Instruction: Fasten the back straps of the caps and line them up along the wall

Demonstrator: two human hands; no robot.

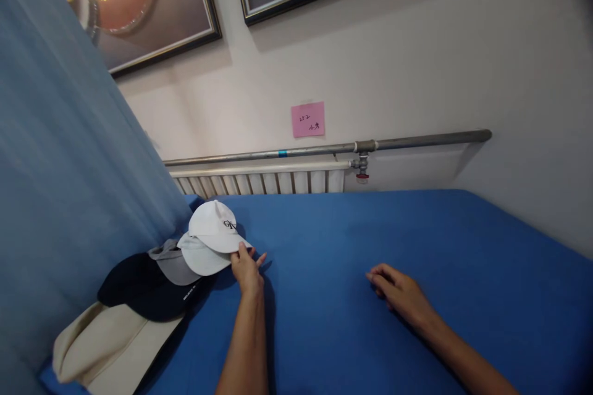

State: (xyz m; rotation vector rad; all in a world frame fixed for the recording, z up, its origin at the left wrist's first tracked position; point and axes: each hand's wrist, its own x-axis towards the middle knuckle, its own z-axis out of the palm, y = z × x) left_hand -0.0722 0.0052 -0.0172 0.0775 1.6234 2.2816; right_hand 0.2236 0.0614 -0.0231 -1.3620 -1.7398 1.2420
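A white cap [214,222] with a dark letter logo lies on top of another pale cap [204,257] at the left of the blue surface. My left hand [246,265] pinches the edge of the white cap's brim between thumb and fingers, its other fingers stretched to the right. My right hand [401,293] is held over the blue surface on the right, its fingers curled loosely inward with nothing visible in them. Behind the pale cap, a grey cap [178,265], a dark navy cap [143,287] and a beige cap [118,342] overlap in a row.
A blue-covered table [319,296] fills the lower view. Along its left side hangs a blue curtain [69,185]. Beyond the far edge are a white radiator [296,181], a metal pipe [417,142] with a red-handled valve [362,178], a pink note [308,120] and framed pictures [185,6].
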